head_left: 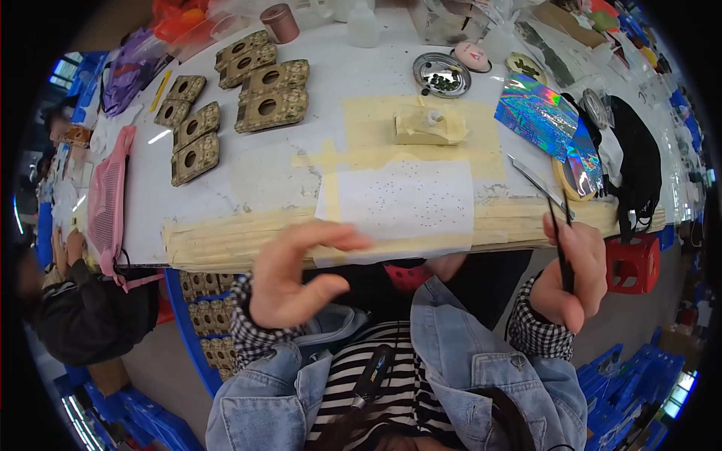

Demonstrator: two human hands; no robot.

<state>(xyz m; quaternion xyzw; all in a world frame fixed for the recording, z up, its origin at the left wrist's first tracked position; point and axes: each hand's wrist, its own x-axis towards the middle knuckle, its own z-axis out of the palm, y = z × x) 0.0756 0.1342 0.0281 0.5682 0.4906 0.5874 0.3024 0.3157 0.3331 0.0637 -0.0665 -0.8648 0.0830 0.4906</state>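
My left hand (297, 270) hovers at the table's near edge with nothing in it, thumb and fingers apart. In my right hand (583, 274) is a pair of black tweezers (559, 239), tips pointing up and away from me. Between the hands lies a white sheet (361, 203) scattered with tiny dark specks. Just beyond it stands a small block covered in yellowish tape (421, 135), with a small pale piece on top. Farther back, a round metal dish (430, 66) holds small dark green bits.
Camouflage-patterned cases with round holes (272, 105) sit on the left. On the right are shiny holographic sheets (538, 113), a tape roll (577, 184), a metal blade-like tool (528, 174) and a black cloth (639, 150). A pink mesh bag (111, 199) hangs over the left edge; someone sits beyond.
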